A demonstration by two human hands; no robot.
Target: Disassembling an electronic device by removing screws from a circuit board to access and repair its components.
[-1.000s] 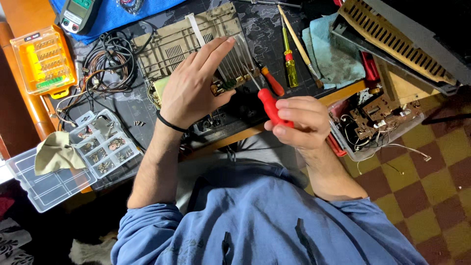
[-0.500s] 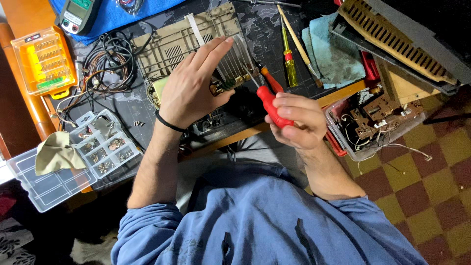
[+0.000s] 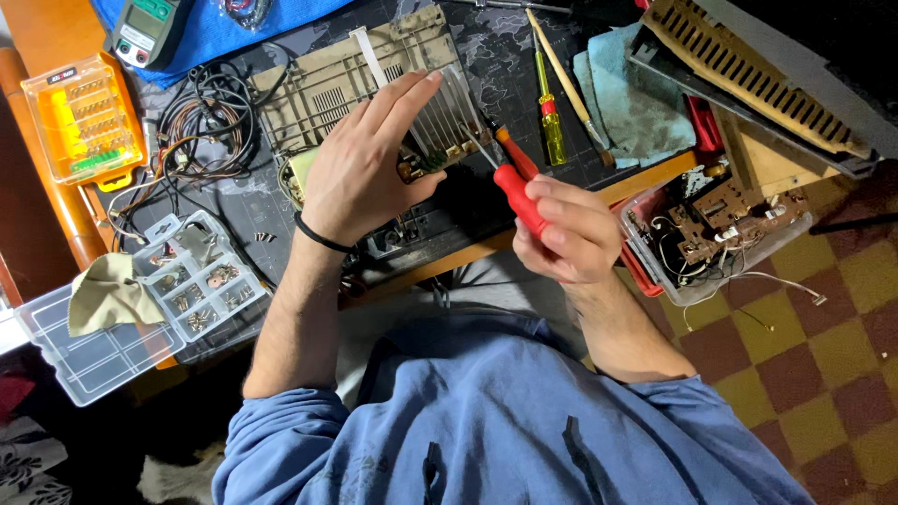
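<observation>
pressing down on the beige plastic panel (image 3: pixel 346 79) with the left hand (image 3: pixel 360 168), palm flat, fingers stretched out and close together, tips reaching the metal fins (image 3: pixel 447 117) at the panel's right end. wearing a black band (image 3: pixel 318 236) round that wrist. gripping the red screwdriver (image 3: pixel 514 192) in the right hand (image 3: pixel 566 234), fingers curled tight round the handle, shaft slanting up and left, tip meeting the panel just beside the fins. lying on the dark mat (image 3: pixel 505 56), the panel sitting between the tangle of wires (image 3: pixel 201 126) on its left and a yellow screwdriver (image 3: pixel 549 122) on its right. lying just beside the red one, a second screwdriver with an orange handle (image 3: pixel 516 154). spreading near the yellow screwdriver, a blue cloth (image 3: pixel 631 98). sitting at the right edge of the desk, a clear tub (image 3: pixel 655 266) holding a brown circuit board (image 3: pixel 730 210) and loose leads. standing open at lower left, a clear parts box (image 3: pixel 140 309) with screws in its compartments and a tan cloth (image 3: pixel 103 290) draped over it. resting at upper left, an orange bit case (image 3: pixel 79 117) and a green meter (image 3: pixel 145 28) on blue fabric.
</observation>
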